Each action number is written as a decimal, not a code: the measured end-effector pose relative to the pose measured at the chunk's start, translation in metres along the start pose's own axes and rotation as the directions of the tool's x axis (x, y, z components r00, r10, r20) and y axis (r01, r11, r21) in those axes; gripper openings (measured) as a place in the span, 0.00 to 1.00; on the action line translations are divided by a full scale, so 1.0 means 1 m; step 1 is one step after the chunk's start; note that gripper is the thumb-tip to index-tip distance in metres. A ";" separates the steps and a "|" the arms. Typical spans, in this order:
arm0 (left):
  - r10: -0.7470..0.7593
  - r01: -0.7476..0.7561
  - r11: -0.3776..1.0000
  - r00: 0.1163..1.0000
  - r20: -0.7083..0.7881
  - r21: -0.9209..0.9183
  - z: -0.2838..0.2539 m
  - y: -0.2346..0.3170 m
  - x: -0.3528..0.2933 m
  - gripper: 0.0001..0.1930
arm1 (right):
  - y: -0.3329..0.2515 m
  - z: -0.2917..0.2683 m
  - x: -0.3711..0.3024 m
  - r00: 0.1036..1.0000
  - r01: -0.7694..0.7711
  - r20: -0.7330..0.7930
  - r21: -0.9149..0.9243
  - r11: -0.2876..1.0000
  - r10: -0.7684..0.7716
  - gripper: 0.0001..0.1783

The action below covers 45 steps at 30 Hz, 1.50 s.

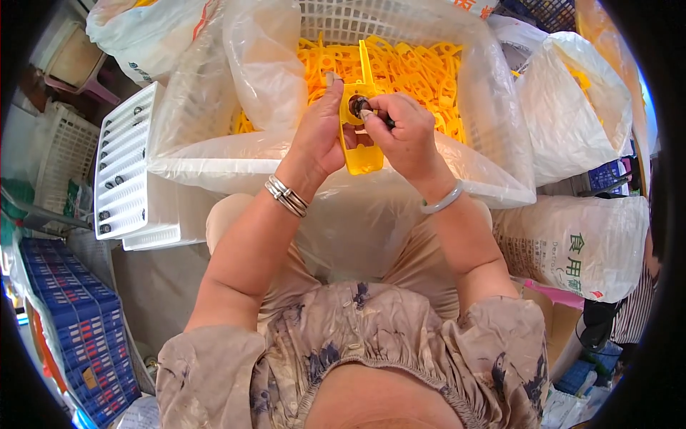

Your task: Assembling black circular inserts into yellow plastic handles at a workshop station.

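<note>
My left hand (319, 132) is closed around a yellow plastic part (366, 161), which has a narrow stem at its far end, a round hole and a rectangular opening. Fingers of that hand show through the opening. My right hand (409, 139) pinches at the round hole, where a small dark round piece (357, 106) shows. Another black bit sticks out under the right fingers; its shape is partly hidden. Just beyond both hands, a heap of similar yellow plastic parts (432, 79) fills a crate lined with clear plastic film (493, 129).
To the left stands a white ribbed tray (126, 182) with several small black round pieces in it. White sacks (564, 107) flank the crate, and a printed sack (572, 239) lies at right. Blue stacked crates (78, 322) stand at lower left.
</note>
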<state>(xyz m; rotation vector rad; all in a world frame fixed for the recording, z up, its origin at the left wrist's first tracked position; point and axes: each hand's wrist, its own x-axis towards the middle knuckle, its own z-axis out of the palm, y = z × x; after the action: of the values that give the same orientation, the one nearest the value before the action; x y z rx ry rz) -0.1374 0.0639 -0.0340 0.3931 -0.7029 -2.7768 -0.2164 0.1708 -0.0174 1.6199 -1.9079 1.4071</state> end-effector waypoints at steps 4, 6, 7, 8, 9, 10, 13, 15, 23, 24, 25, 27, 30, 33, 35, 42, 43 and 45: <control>0.015 -0.014 1.000 0.999 -0.028 0.018 0.004 -0.002 -0.001 0.18 | 0.001 0.000 0.000 0.999 0.037 -0.012 -0.036 0.999 -0.037 0.06; 0.055 -0.054 0.997 0.998 -0.014 0.056 0.003 -0.002 -0.001 0.18 | 0.001 -0.001 0.000 0.999 0.037 -0.005 -0.041 0.999 -0.037 0.06; 0.055 -0.054 0.997 0.998 -0.014 0.056 0.002 -0.002 -0.001 0.18 | 0.000 -0.001 0.000 0.999 0.038 0.003 -0.045 0.998 -0.037 0.06; 0.067 -0.067 0.994 0.998 0.011 0.087 0.001 -0.002 -0.002 0.18 | 0.000 -0.001 -0.001 0.999 0.037 0.003 -0.045 0.998 -0.037 0.06; 0.077 -0.081 0.990 0.996 0.037 0.118 0.000 -0.002 -0.002 0.17 | 0.001 0.000 -0.001 0.999 0.040 -0.003 -0.052 0.998 -0.040 0.06; 0.077 -0.081 0.990 0.996 0.037 0.117 0.000 -0.002 -0.002 0.17 | 0.001 0.000 -0.001 0.999 0.042 -0.009 -0.058 0.997 -0.043 0.06; 0.091 -0.098 0.988 0.994 0.064 0.122 0.001 -0.001 -0.004 0.16 | 0.000 -0.002 0.000 1.000 0.023 -0.006 -0.070 0.997 -0.023 0.06; 0.137 -0.146 0.970 0.989 0.057 0.196 0.004 -0.001 -0.006 0.15 | -0.002 -0.001 0.000 1.000 -0.006 -0.025 -0.065 0.998 0.004 0.06; 0.183 -0.208 0.941 0.976 0.117 0.267 0.010 0.000 -0.010 0.12 | -0.003 -0.006 0.003 0.998 -0.014 -0.062 -0.088 0.996 0.008 0.04; 0.187 -0.228 0.933 0.968 0.167 0.277 0.008 0.001 -0.010 0.12 | -0.004 -0.007 0.004 0.997 -0.045 -0.058 -0.066 0.997 0.041 0.05; 0.187 -0.228 0.933 0.968 0.167 0.279 0.009 0.001 -0.010 0.12 | -0.004 -0.007 0.004 0.996 -0.076 -0.054 -0.043 0.996 0.073 0.05; 0.187 -0.251 0.923 0.955 0.232 0.290 0.009 0.002 -0.011 0.11 | -0.001 -0.008 0.004 0.998 -0.004 -0.060 -0.071 0.997 0.000 0.05; 0.176 -0.243 0.925 0.956 0.237 0.293 0.012 0.003 -0.015 0.11 | -0.004 -0.011 0.003 0.995 0.086 -0.042 -0.118 0.989 -0.092 0.06; 0.150 -0.233 0.927 0.949 0.279 0.295 0.010 0.005 -0.013 0.13 | -0.005 -0.011 0.003 0.990 0.135 -0.027 -0.136 0.981 -0.140 0.08; 0.187 -0.272 0.906 0.944 0.271 0.323 0.013 0.003 -0.018 0.15 | -0.006 -0.011 0.003 0.985 0.163 -0.034 -0.137 0.977 -0.169 0.08; 0.325 -0.421 0.728 0.907 0.269 0.541 0.017 0.003 -0.023 0.20 | -0.011 -0.014 0.004 0.979 0.192 -0.045 -0.115 0.975 -0.198 0.09; 0.324 -0.420 0.727 0.907 0.268 0.542 0.018 0.003 -0.023 0.20 | -0.011 -0.015 0.004 0.980 0.189 -0.041 -0.112 0.976 -0.195 0.09; 0.318 -0.417 0.728 0.909 0.271 0.544 0.018 0.003 -0.024 0.20 | -0.009 -0.014 0.003 0.978 0.196 -0.042 -0.119 0.973 -0.202 0.09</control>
<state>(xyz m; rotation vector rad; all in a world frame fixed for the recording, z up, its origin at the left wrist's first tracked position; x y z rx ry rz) -0.1207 0.0760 -0.0124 0.1092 -1.5194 -2.1680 -0.2152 0.1807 -0.0040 1.6500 -1.7089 1.2253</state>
